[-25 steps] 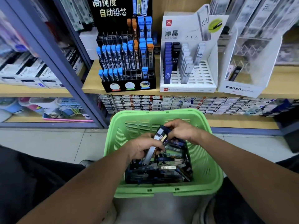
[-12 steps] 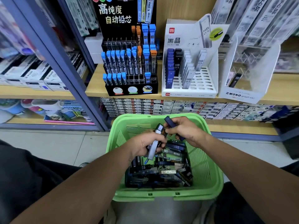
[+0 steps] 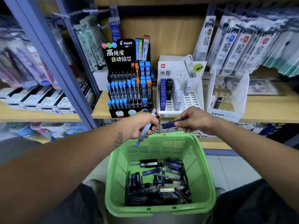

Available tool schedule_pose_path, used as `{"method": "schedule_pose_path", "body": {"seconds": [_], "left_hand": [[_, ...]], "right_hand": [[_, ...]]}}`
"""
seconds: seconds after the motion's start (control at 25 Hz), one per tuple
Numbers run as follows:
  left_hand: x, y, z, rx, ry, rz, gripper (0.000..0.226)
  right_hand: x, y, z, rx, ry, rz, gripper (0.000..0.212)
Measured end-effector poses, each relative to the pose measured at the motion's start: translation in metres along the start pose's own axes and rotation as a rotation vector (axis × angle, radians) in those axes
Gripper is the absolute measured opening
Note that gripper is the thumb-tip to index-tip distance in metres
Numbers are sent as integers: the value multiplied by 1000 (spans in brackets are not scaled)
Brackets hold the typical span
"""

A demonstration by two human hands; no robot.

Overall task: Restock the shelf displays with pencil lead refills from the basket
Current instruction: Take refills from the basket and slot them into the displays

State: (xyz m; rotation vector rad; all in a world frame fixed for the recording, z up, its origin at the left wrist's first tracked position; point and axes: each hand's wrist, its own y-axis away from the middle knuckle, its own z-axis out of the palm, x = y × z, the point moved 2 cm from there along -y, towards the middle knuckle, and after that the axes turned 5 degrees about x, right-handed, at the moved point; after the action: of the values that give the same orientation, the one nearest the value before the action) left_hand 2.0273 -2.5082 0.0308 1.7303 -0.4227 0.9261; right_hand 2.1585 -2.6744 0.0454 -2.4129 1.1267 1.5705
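At the far left of the frame the hanging packets and boxed stock are smeared by blur, their labels unreadable. Left of centre, the black display [image 3: 129, 88] stands on the shelf [image 3: 267, 109]. Below it the left hand [image 3: 142, 125] holds its grip curled round several lead refill cases [image 3: 144, 132]; their number is hard to tell. Below, the green basket [image 3: 208, 183] holds loose refills [image 3: 158, 183]. Right of centre, the right hand [image 3: 195, 120] pinches a dark blue refill [image 3: 168, 125] before the white display [image 3: 182, 94], its lower edge hidden.
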Motion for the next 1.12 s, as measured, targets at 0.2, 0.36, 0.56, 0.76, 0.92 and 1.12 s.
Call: {"method": "schedule_pose_path", "body": {"seconds": [0.2, 0.36, 0.56, 0.76, 0.92, 1.12], "left_hand": [[61, 27, 4, 32, 25, 80, 12], [87, 25, 4, 20, 75, 118, 20], [107, 8, 11, -5, 168, 136, 23], [128, -3, 24, -20, 220, 154, 25], [138, -9, 31, -32, 268, 168, 22], [143, -13, 32, -36, 317, 159, 23]], "right_hand": [[-54, 1, -33, 39, 306, -205, 12], [-83, -14, -59, 210, 408, -317, 11], [-87, -31, -82, 132, 561, -268, 17], [-66, -61, -108, 488, 715, -332, 14], [-55, -79, -111, 603, 629, -372, 13], [-52, -86, -106, 680, 616, -392, 16]]}}
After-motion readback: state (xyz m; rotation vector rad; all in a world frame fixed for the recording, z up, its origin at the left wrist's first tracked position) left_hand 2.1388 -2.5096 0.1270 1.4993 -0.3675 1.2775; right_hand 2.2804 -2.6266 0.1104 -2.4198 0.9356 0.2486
